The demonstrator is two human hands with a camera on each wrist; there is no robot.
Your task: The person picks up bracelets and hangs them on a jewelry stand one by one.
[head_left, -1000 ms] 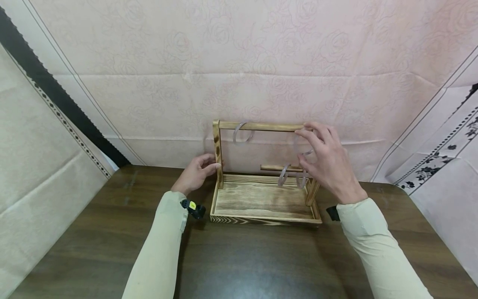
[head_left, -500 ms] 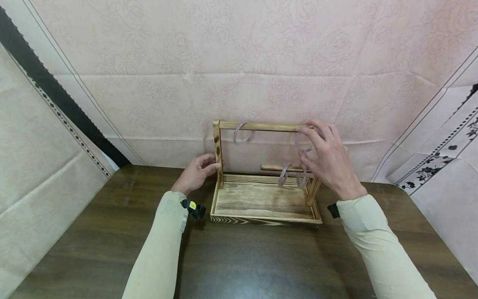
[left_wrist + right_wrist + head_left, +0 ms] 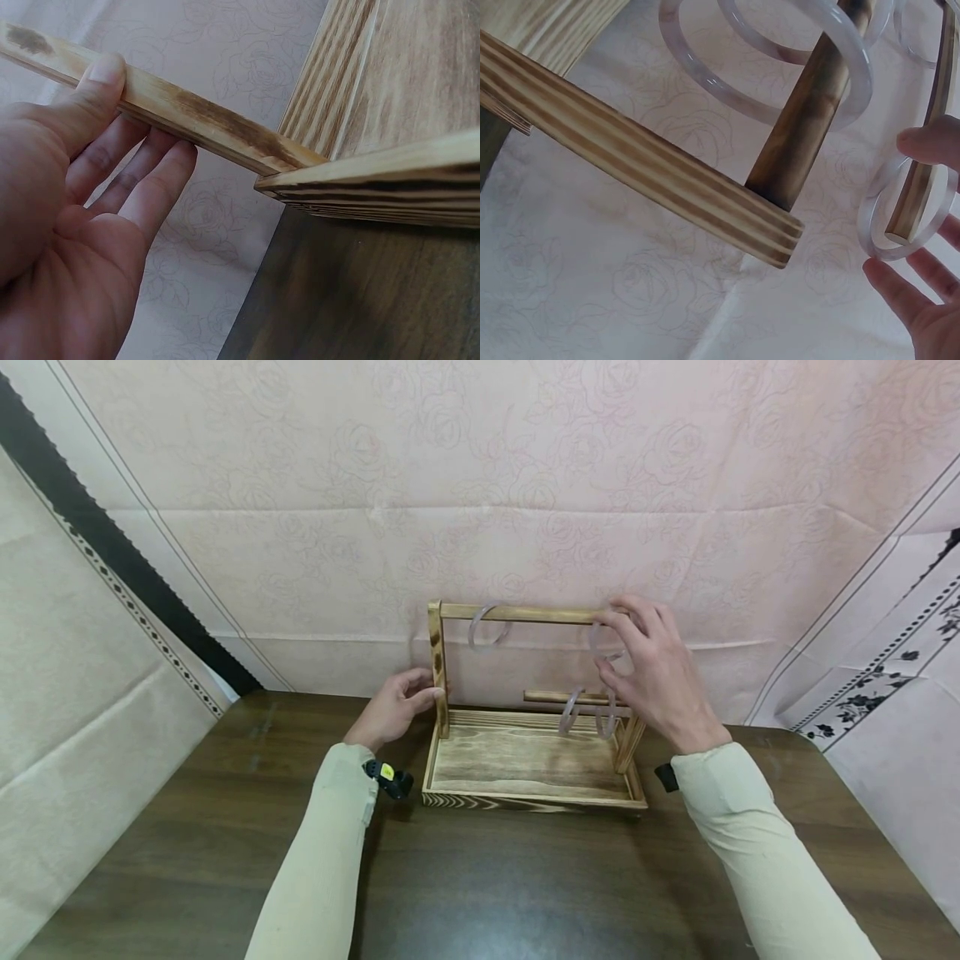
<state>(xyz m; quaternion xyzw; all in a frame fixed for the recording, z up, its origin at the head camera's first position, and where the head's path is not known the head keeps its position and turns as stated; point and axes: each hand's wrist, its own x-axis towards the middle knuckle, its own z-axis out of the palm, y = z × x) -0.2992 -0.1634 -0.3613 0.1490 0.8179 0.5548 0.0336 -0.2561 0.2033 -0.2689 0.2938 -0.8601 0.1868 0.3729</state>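
Note:
A wooden stand with a tray base (image 3: pixel 525 764) stands on the table. My left hand (image 3: pixel 397 706) pinches its left post (image 3: pixel 202 112), thumb on one face and fingertips against the other. Near the free right end of the upper bar (image 3: pixel 525 614), my right hand (image 3: pixel 656 677) holds a translucent pale bangle (image 3: pixel 866 217) between thumb and fingers. In the right wrist view this bangle encircles the bar's end. Another bangle (image 3: pixel 474 631) hangs farther left on the upper bar. Two more bangles (image 3: pixel 567 714) hang on the lower bar (image 3: pixel 542 697), which joins the short right post (image 3: pixel 628 747).
The dark wooden table (image 3: pixel 480 877) extends in front and to both sides of the stand. Close behind it rises a pale rose-patterned cloth (image 3: pixel 480 510). Other cloth panels (image 3: pixel 82 677) flank the table on both sides.
My right hand has shifted slightly up and then a little to the left, with the bangle now farther along the upper bar. The left hand and the stand stay in place.

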